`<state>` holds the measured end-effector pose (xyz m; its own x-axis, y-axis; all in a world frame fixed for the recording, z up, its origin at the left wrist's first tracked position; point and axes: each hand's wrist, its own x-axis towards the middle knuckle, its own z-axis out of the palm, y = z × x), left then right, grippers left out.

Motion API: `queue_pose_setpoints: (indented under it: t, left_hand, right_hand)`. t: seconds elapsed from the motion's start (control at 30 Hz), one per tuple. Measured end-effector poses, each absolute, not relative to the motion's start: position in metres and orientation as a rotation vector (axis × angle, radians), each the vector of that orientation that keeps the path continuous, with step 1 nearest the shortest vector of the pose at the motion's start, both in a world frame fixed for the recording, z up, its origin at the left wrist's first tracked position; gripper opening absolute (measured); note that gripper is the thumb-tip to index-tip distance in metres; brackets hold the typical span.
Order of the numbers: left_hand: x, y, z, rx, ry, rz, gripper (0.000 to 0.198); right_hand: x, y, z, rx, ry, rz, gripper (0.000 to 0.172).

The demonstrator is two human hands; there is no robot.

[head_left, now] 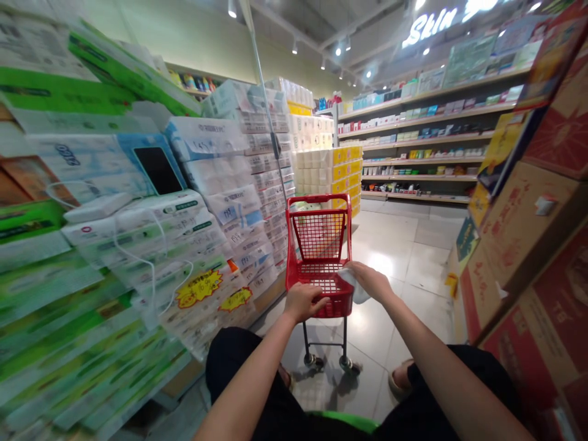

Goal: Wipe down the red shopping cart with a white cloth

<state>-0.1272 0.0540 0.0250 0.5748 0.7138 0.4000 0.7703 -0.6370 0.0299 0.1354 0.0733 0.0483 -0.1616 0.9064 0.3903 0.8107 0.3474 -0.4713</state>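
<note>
A small red plastic shopping cart (319,245) with a mesh basket and dark legs on casters stands upright between my knees. My left hand (303,301) grips the near left rim of its basket, fingers curled over the edge. At the right side of the basket my right hand (369,280) holds a white cloth (359,293), which lies against the cart's near right corner and hangs partly outside it. The kind of cloth is hard to make out. White mesh shows inside the basket.
Stacked tissue packs (220,202) rise on the left, with a dark-screened phone (158,170) and a white cable (154,269). Cardboard cartons (519,226) line the right. Stocked shelves (413,141) stand behind a tiled floor (399,239).
</note>
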Motion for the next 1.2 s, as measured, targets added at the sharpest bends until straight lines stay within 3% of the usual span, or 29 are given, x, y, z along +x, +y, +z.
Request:
queue_pose_setpoints:
  t: [0.37,0.73,1.2]
  left_hand:
    - [-0.130,0.059,0.024,-2.620,-1.297,-0.578,0.042]
    - [-0.113,0.064,0.028,-2.694,-1.270,-0.540,0.042]
    - [-0.111,0.049,0.027,-2.707,-1.255,-0.605,0.036]
  right_hand:
    - [0.099,0.011,0.007,-1.395,-1.927,0.267,0.035]
    - [0.140,0.075,0.028,-1.433,-1.975,0.512,0.032]
    - [0.141,0.080,0.041,-1.527,-1.863,0.259,0.035]
